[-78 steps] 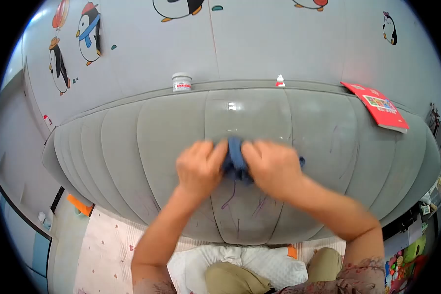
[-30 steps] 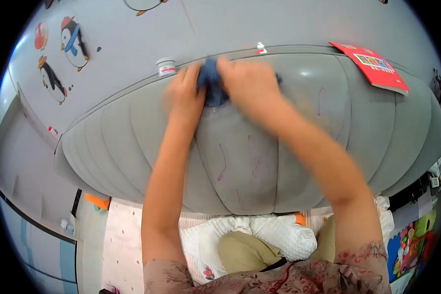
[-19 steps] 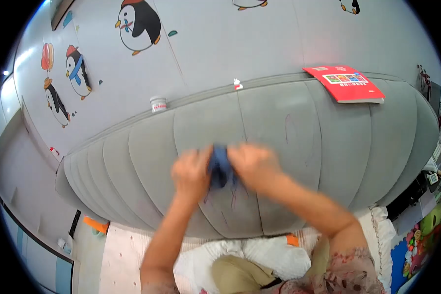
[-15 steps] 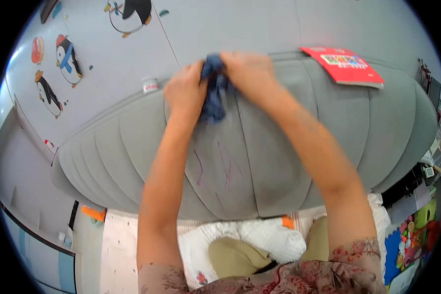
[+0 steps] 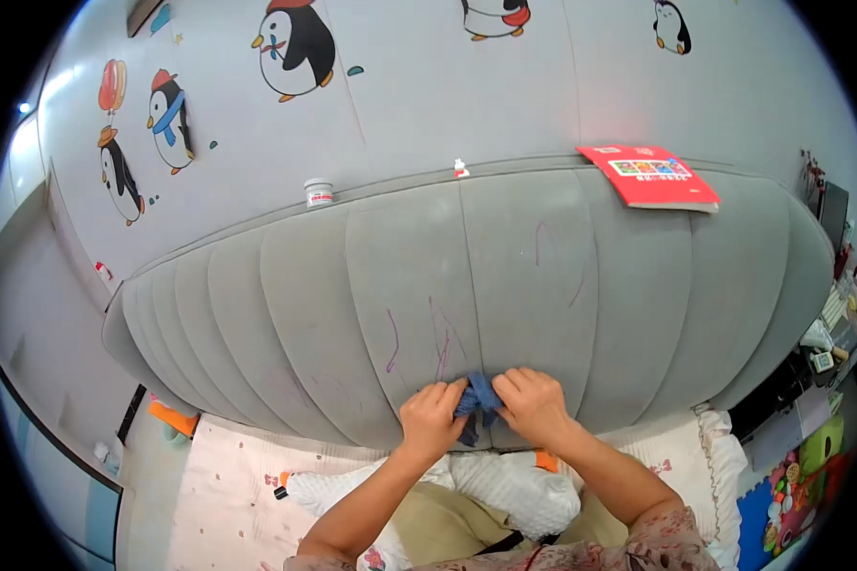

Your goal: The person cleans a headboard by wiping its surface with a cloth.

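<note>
A bunched dark blue cloth (image 5: 480,396) is stretched between my two hands, low in front of the grey padded headboard (image 5: 405,238). My left hand (image 5: 434,417) is closed round one end of it, and my right hand (image 5: 533,404) grips the other. Purple scribbled pen lines (image 5: 443,347) run over the headboard panels just above my hands, with fainter ones further up to the right. Part of the cloth hangs down below my fingers.
Along the headboard's top edge are a white jar (image 5: 319,192), a small white and red object (image 5: 461,168) and a red book (image 5: 649,178). White quilted bedding (image 5: 514,485) lies around my legs. Colourful toys (image 5: 790,490) are at the lower right.
Both hands have come down with the cloth from the headboard's top to its lower part. The view has tilted up, showing more of the wall and its penguin stickers.
</note>
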`<state>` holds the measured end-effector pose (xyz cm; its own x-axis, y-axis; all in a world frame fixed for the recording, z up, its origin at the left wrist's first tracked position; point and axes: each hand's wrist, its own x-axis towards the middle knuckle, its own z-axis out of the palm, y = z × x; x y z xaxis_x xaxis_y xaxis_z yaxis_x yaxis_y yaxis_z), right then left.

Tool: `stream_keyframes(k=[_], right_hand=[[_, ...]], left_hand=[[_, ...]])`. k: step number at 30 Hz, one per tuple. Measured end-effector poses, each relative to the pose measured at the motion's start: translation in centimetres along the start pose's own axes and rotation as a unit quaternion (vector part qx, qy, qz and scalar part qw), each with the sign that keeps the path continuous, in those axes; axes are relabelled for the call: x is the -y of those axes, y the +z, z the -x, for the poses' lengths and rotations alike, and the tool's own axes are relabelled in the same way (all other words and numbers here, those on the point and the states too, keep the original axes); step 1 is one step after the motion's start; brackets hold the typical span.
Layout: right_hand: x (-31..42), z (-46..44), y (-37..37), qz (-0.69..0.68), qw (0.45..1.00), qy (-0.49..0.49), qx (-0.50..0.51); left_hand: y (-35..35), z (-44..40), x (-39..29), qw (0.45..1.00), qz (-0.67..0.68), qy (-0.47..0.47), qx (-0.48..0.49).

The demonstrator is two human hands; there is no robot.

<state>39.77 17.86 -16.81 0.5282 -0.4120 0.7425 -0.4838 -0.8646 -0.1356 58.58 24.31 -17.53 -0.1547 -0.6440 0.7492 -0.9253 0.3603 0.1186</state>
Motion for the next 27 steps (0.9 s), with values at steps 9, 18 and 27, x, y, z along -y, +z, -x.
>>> stream_keyframes(k=[9,18,27], right_hand=[[0.5,-5.2,-5.1,0.006,0.989,0.022,-0.148],[-9.1,-22.5,-7.0,0.152,0.965,-0.02,-0.212],[-9.2,-18.6,-5.6,0.123,0.975,-0.114,-0.144]], left_hand=[[-2.2,-7.6,-1.6,0.987,0.105,-0.046,-0.113],[-2.9,-25.3,2.7,0.974,-0.09,0.051,-0.201],[-1.9,-23.2,5.4,0.984,-0.038,0.11,-0.133]])
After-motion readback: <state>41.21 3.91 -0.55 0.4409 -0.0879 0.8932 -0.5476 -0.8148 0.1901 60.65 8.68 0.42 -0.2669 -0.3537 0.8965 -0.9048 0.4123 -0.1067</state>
